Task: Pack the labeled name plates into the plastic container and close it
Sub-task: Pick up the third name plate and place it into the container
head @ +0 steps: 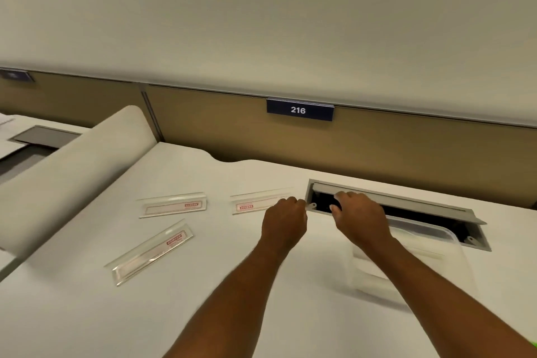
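Curling at mid-frame, fingers (287, 202) of the left hand (283, 219) sit at the right end of one clear acrylic name plate with red label (255, 204). The right hand (361, 219), also curled, hangs above the open transparent plastic container (430, 234). For both I cannot confirm a grip. Two more plates (173, 205) lie further left, and packing seems unstarted.

White desk (87, 314) against a low tan partition (406, 148) with a blue sign (300, 109), 216. Plain pale wall (261, 9) behind; a grey cable hatch (406, 201) lies open in the desktop.
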